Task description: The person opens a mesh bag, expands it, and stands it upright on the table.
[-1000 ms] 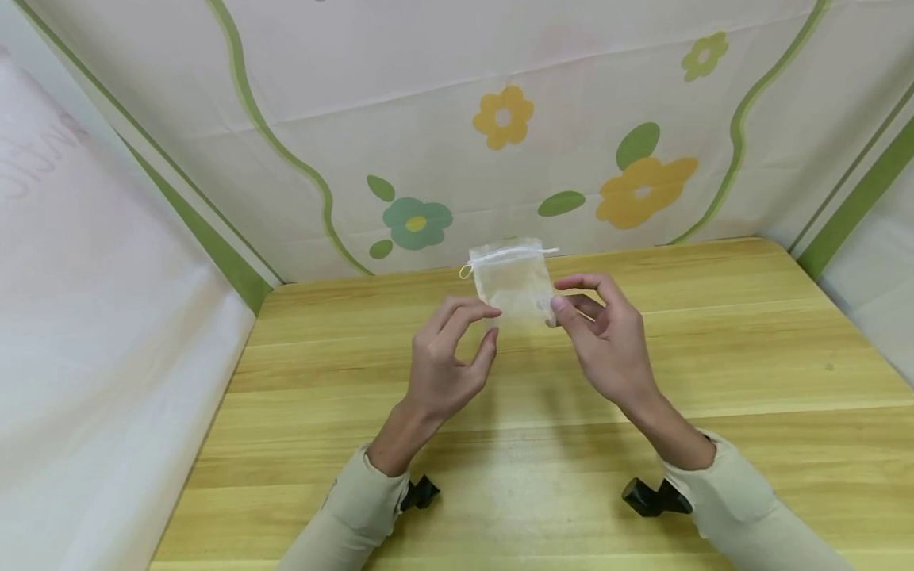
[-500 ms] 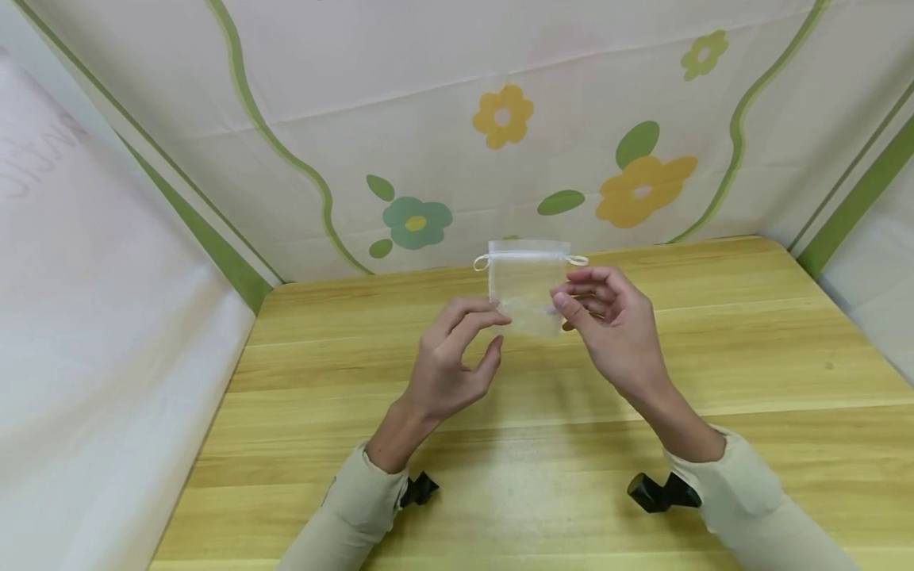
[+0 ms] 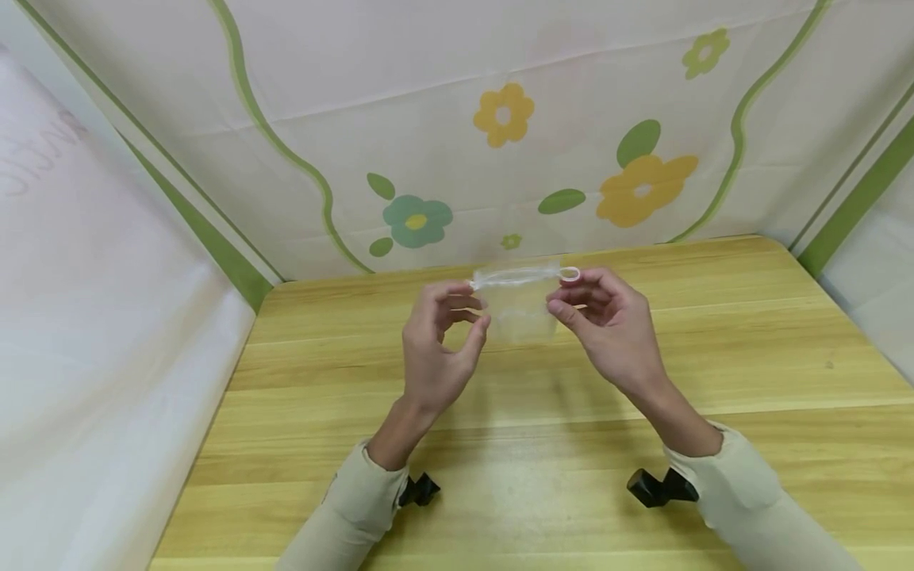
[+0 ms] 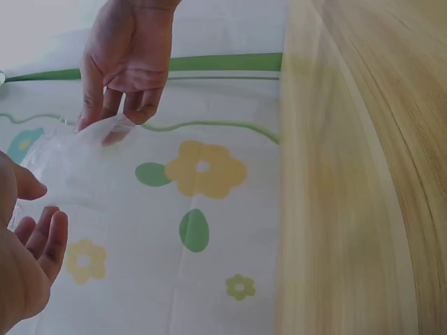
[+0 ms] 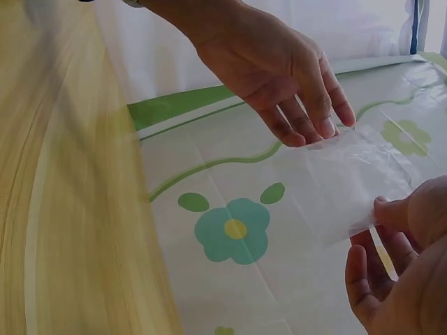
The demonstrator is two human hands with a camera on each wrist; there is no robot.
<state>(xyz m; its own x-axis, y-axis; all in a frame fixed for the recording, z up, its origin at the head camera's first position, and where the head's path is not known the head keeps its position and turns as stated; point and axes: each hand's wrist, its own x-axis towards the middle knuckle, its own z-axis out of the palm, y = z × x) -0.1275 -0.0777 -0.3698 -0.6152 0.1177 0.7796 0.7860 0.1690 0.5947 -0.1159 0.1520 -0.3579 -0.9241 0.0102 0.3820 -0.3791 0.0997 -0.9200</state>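
A small sheer white drawstring bag (image 3: 517, 305) is held up above the table in the head view, with its gathered top and a cord loop on the right. My right hand (image 3: 607, 329) pinches the bag's right edge between thumb and fingers; the right wrist view shows the thumb (image 5: 391, 213) on the mesh. At the bag's left edge is my left hand (image 3: 439, 341), its bent fingers by the cord end and the thumb apart from them. Contact between left fingers and mesh is hard to make out. Nothing is discernible inside the see-through bag.
A wood-grain table (image 3: 543, 492) lies under both hands. Behind it hangs a white cloth (image 3: 428, 143) printed with flowers, leaves and green lines. Another white cloth (image 3: 107, 333) hangs at the left side. Black wrist mounts (image 3: 660, 488) stick out from the sleeves.
The bag swings from slanted to level, and its top comes down a little and draws in. My left hand shifts up and left to the cord end; the right hand keeps its pinch.
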